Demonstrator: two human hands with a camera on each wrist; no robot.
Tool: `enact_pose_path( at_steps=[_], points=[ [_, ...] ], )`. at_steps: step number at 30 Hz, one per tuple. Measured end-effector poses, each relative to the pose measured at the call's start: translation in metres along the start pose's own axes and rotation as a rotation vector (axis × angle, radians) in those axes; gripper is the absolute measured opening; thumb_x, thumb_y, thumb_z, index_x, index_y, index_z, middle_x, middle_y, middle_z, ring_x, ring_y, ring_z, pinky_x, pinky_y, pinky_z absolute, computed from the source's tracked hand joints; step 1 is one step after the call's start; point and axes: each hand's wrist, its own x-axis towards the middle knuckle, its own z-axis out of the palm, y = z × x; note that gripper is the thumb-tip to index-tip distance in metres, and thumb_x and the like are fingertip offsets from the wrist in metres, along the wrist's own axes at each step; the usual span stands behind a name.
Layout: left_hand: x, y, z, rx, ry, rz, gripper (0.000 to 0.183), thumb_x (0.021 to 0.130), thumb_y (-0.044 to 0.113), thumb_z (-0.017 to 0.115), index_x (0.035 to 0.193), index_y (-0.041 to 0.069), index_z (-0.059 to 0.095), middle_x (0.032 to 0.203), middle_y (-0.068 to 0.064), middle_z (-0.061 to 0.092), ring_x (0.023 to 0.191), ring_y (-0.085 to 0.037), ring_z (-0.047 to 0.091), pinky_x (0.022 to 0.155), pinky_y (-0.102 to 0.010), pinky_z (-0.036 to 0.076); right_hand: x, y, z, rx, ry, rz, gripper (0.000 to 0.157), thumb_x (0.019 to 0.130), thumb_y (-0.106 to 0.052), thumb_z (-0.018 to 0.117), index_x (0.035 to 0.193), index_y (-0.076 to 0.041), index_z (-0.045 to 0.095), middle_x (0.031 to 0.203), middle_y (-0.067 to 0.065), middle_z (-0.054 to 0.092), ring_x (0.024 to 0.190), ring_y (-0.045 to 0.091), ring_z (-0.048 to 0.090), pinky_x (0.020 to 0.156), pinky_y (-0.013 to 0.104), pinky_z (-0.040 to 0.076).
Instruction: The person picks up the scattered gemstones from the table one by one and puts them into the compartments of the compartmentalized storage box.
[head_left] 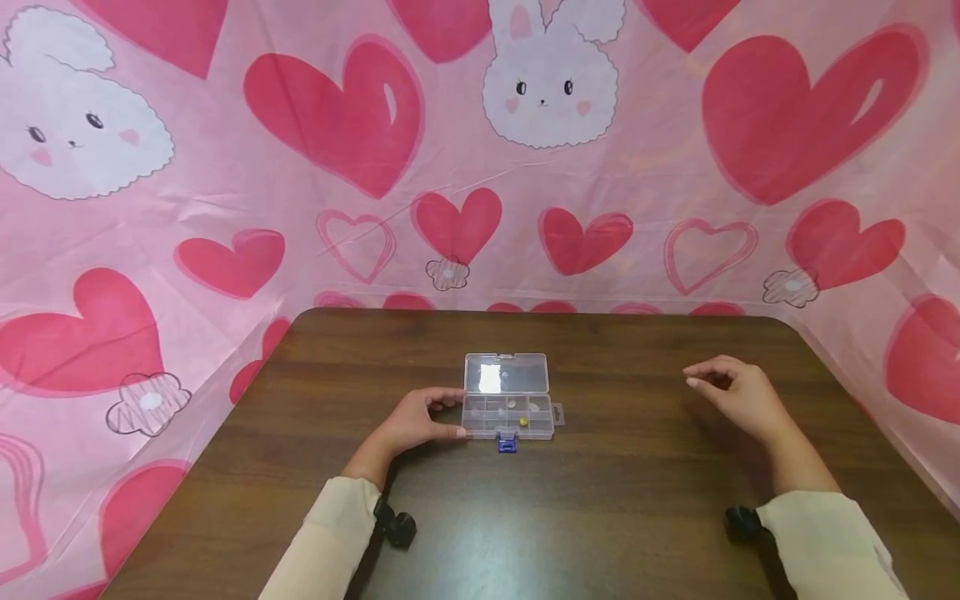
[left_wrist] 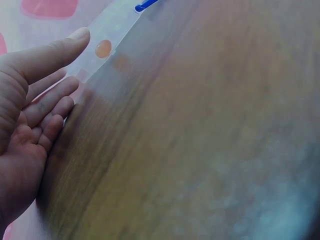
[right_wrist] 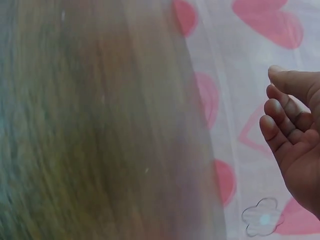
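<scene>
A clear plastic compartment box (head_left: 487, 432) lies on the table, its transparent lid (head_left: 525, 375) swung back and its blue latch (head_left: 507, 444) facing me. Inside are a yellow bead (head_left: 523, 422) and several small whitish pieces (head_left: 535, 407). The left wrist view shows one round orange-looking piece (left_wrist: 103, 48) through the box's wall. My left hand (head_left: 417, 419) holds the box's left end, thumb at the front corner and fingers toward the back. Off to the right, my right hand (head_left: 742, 397) is over the table, thumb and index tips close together; I cannot tell whether something tiny is between them.
The brown wood-grain table (head_left: 615, 508) has rounded far corners. A pink cloth (head_left: 645, 175) printed with hearts and rabbits hangs behind it and along both sides. A clear hanging tab (head_left: 558, 414) sticks out from the box's right end. Both wrists wear small black cameras (head_left: 401, 529).
</scene>
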Motion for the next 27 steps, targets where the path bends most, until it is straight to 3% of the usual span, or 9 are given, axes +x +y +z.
enact_pose_path(
  at_steps=[9,16,21,27],
  points=[
    [0.001,-0.001,0.0,0.003,-0.001,0.004,0.063,0.069,0.037,0.089,0.125,0.018,0.067,0.116,0.004,0.065,0.107,-0.019,0.056,0.099,-0.043,0.044,0.001,-0.028,0.003,0.083,0.005,-0.11,0.014,0.083,0.005,0.073,0.095,-0.003,0.074,0.084,0.001,0.066,0.075,0.0,0.055,0.066,0.01,0.044],
    [0.001,-0.003,0.0,-0.002,-0.007,0.029,0.063,0.07,0.036,0.088,0.126,0.018,0.066,0.118,0.005,0.065,0.108,-0.019,0.055,0.098,-0.042,0.044,0.0,-0.066,0.002,0.133,0.004,-0.152,0.019,0.079,0.015,0.071,0.093,0.003,0.072,0.084,0.011,0.065,0.074,0.004,0.056,0.065,0.011,0.045],
    [0.0,-0.003,-0.001,-0.011,-0.008,0.026,0.062,0.07,0.036,0.088,0.126,0.018,0.066,0.118,0.004,0.065,0.108,-0.02,0.055,0.098,-0.043,0.044,0.0,-0.095,-0.003,0.145,-0.01,-0.172,0.017,0.079,0.015,0.071,0.092,0.004,0.072,0.083,0.012,0.066,0.075,0.006,0.057,0.065,0.012,0.046],
    [0.001,-0.002,-0.001,-0.015,-0.012,0.023,0.062,0.07,0.035,0.088,0.125,0.018,0.066,0.118,0.004,0.065,0.108,-0.02,0.055,0.099,-0.042,0.044,0.0,-0.109,-0.001,0.142,-0.029,-0.21,0.019,0.077,0.015,0.073,0.091,0.002,0.072,0.084,0.009,0.066,0.076,0.005,0.058,0.067,0.012,0.046]
  ],
)
